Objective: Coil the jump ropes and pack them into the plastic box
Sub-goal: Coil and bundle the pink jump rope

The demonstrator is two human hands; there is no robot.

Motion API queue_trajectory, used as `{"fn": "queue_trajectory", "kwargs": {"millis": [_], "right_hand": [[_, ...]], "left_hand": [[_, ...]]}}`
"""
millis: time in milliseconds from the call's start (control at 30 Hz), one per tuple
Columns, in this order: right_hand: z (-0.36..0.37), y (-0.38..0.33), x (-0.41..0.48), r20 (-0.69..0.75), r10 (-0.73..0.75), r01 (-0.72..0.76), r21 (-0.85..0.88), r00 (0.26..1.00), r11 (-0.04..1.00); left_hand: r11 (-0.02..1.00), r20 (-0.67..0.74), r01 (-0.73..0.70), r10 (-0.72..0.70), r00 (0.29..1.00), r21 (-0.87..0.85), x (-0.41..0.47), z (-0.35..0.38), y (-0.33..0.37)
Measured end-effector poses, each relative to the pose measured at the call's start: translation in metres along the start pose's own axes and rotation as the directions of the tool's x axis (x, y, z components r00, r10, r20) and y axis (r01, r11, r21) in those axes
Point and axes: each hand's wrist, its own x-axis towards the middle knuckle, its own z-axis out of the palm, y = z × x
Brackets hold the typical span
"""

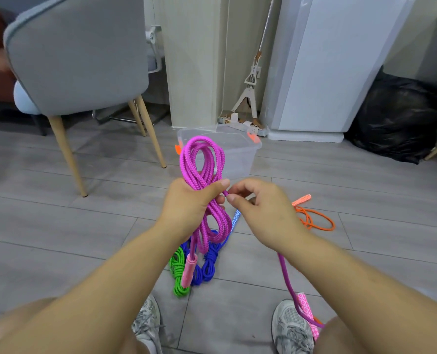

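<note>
Your grey sneakers (pixel 291 328) sit at the bottom of the view, with a patterned pink handle (pixel 306 310) on the floor beside the right one. Your left hand (pixel 189 203) has its fingers and thumb curled tight round the middle of the coiled magenta rope (pixel 202 162). Your right hand (pixel 263 208) pinches the rope's loose strand between thumb and forefinger, just beside the left thumb. Green rope (pixel 177 272), blue rope (pixel 209 264) and orange rope (pixel 314 218) lie on the floor. Beyond the coil stands the clear plastic box (pixel 237 154), lid off.
</note>
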Motion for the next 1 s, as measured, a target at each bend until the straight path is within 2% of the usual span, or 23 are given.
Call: {"fn": "queue_trajectory", "kwargs": {"millis": [200, 333, 500, 667, 867, 1000], "right_hand": [[-0.001, 0.003, -0.001, 0.061, -0.009, 0.004, 0.086, 0.998, 0.996], [-0.008, 0.009, -0.004, 0.138, -0.038, 0.018, 0.145, 0.99, 0.989], [-0.024, 0.027, -0.009, 0.236, -0.024, 0.012, 0.053, 0.972, 0.999], [-0.04, 0.054, -0.019, 0.295, 0.059, -0.042, -0.062, 0.954, 0.997], [-0.063, 0.093, -0.028, 0.282, 0.223, -0.159, -0.233, 0.933, 0.959], [-0.066, 0.1, -0.03, 0.175, 0.266, -0.207, -0.297, 0.948, 0.932]], "left_hand": [[1.0, -0.017, 0.015, -0.016, 1.0, -0.012, -0.001, 0.003, 0.001], [0.997, 0.042, 0.056, -0.054, 0.998, -0.061, -0.002, 0.002, 0.001], [0.986, 0.066, 0.072, -0.063, 0.996, -0.15, -0.004, -0.004, 0.004], [0.981, -0.012, 0.052, -0.055, 0.998, -0.188, 0.001, -0.018, 0.004], [0.988, -0.086, 0.027, -0.041, 0.996, -0.15, 0.008, -0.035, 0.006], [0.992, -0.051, 0.056, -0.063, 0.997, -0.114, 0.003, -0.032, 0.006]]}}
